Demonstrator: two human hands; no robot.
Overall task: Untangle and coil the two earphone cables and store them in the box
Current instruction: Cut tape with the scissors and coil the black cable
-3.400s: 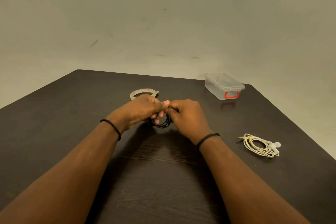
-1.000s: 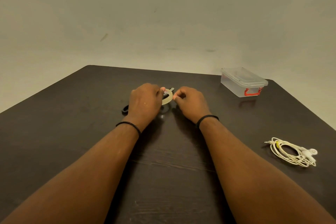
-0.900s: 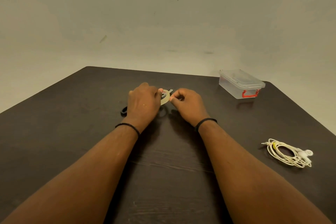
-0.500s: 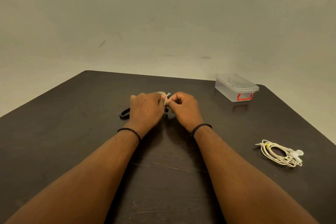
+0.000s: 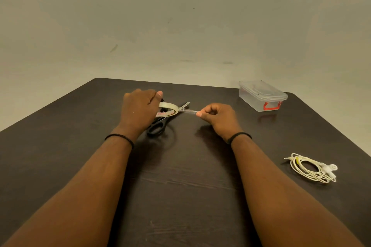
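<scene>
Both hands stretch tape strip left-right across table.

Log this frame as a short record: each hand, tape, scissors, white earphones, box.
left hand: holds the tape roll above the table
right hand: pinches the tape strip, pulled out to the right
scissors: flat on the table under the roll
white earphones: coiled, right side of the table
box: lid on, far right

It looked like a bare, plain room, home or office I could not tell: a dark wood-grain table stood against a scuffed, unadorned beige wall, with only a clear plastic box and scissors on it.
</scene>
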